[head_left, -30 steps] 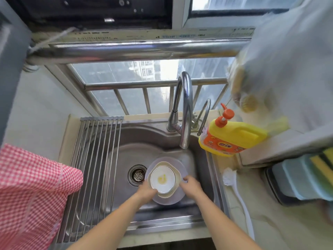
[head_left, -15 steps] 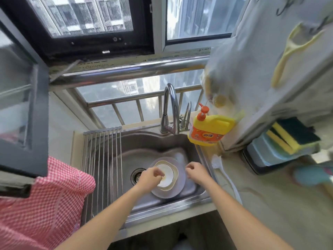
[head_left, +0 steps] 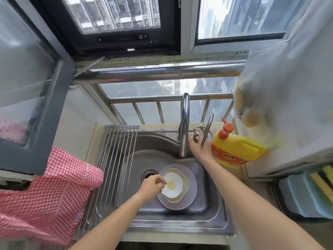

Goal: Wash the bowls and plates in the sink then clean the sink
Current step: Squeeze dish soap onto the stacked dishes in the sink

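Here, the dishes sit stacked in the sink, right of the drain and toward the near side: a white bowl with a yellow smear inside, nested in a cream bowl, both resting on a pale lilac plate. My left hand is at the left edge of the stack, fingers curled, with thumb and fingertips at the white bowl's rim; I cannot tell whether they actually pinch it. My right hand is stretched to the far side of the basin, just right of the tall curved faucet, its fingers loosely spread and holding nothing, close to the slim metal lever that stands beside the faucet. I cannot tell whether it touches the lever.

Right of that hand, on the sink's far right corner, a yellow detergent jug with an orange pump cap leans over; its orange label carries writing too blurred to read. A roll-up metal rack covers the sink's left part, and a red-and-white checked cloth hangs at the near left. At the right edge, yellow-and-dark sponges lie in a blue holder. Beyond the sink, a steel rail runs under the window.
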Demonstrator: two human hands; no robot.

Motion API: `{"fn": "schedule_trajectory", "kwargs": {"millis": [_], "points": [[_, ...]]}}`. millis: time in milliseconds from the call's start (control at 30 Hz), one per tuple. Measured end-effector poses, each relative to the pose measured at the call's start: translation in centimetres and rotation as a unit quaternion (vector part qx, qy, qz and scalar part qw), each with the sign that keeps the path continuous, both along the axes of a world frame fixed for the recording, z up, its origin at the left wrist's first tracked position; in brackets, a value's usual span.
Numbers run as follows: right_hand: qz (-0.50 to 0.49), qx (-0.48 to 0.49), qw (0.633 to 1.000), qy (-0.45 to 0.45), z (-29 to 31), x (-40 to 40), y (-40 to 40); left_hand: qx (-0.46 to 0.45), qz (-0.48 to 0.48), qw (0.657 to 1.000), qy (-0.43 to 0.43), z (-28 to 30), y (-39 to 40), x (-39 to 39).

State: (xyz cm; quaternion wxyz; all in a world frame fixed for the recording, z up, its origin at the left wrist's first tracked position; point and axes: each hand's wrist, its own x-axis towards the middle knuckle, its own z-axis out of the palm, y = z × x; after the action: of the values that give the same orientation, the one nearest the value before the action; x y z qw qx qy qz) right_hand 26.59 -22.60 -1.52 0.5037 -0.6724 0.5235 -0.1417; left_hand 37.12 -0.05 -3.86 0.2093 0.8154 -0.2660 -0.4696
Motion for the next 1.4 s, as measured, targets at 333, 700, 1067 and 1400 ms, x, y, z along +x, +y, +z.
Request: {"fn": "schedule_trajectory", "kwargs": {"millis": [333, 700, 1067, 1400], "points": [[0.049, -0.058, 0.996, 0.039, 0.8, -1.2, 1.1, 0.028, 0.023, 0.999, 0.004, -1.4, -1.3, 0.0], [0.07, -0.545, 0.832, 0.069, 5.0, -9.5, 3.1, -0.003, -0.053, 0.998, 0.018, -0.3, -6.3, -2.3], [0.056, -0.32, 0.863, 0.388, 8.8, -10.4, -1.2, -0.035, -0.059, 0.997, 0.023, 1.5, -6.1, -1.8], [-0.032, -0.113, 0.982, 0.147, 14.2, -9.4, 5.6, -0.105, -0.047, 0.991, 0.063, 4.0, -2.3, 0.4]]}}
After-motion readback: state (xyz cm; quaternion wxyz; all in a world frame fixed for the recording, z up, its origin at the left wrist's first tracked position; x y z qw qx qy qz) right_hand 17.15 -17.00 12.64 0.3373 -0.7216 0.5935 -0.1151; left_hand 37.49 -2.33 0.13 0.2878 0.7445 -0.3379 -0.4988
